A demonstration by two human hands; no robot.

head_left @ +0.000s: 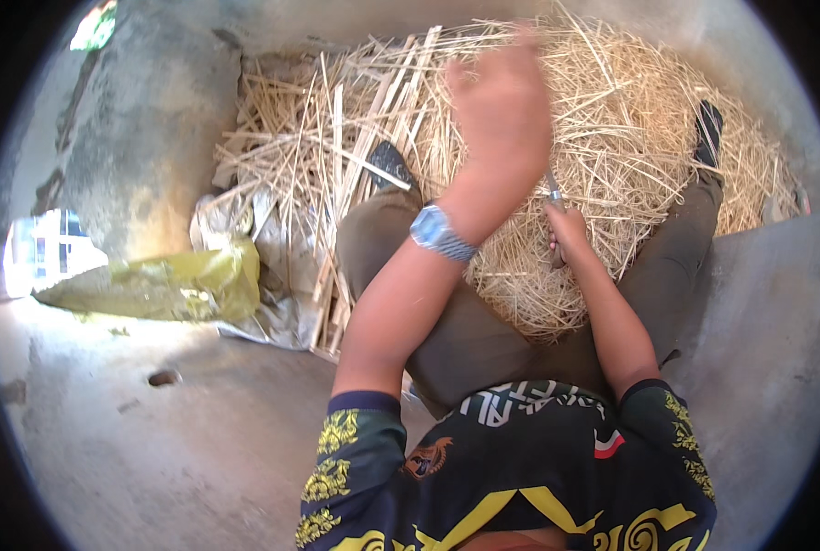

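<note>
My left hand, with a silver wristwatch on its wrist, is raised over the straw-like shavings. Motion smears its fingers, so I cannot tell whether they are apart or closed, or if anything is in them. Lower and to the right, my right hand is closed round the handle of a knife. The knife's metal collar and part of a narrow blade show above the fist, pointing away from me; my left forearm and wrist hide the rest of the blade.
Long pale split strips lie at the left of the heap, between my outstretched legs. A yellow-green plastic sack rests on the ledge at left, by a concrete pillar. A grey wall stands behind the heap.
</note>
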